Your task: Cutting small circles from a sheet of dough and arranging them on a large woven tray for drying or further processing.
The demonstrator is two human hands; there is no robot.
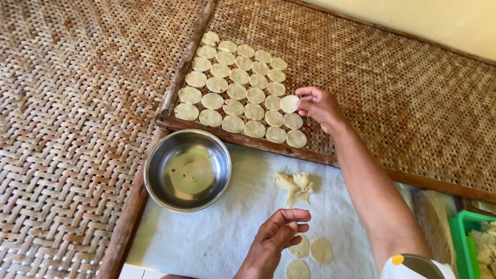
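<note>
Head view: right hand [319, 106] pinches pale dough disc [289, 104] over woven tray [413, 98]

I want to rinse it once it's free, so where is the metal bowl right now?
In the head view the metal bowl sits left of centre on the white sheet, just below the woven tray's wooden frame and left of the dough scrap.

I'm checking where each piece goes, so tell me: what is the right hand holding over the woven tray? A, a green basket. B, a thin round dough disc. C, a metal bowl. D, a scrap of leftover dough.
B: the right hand pinches a thin round dough disc at the edge of the rows already laid on the woven tray.
</note>
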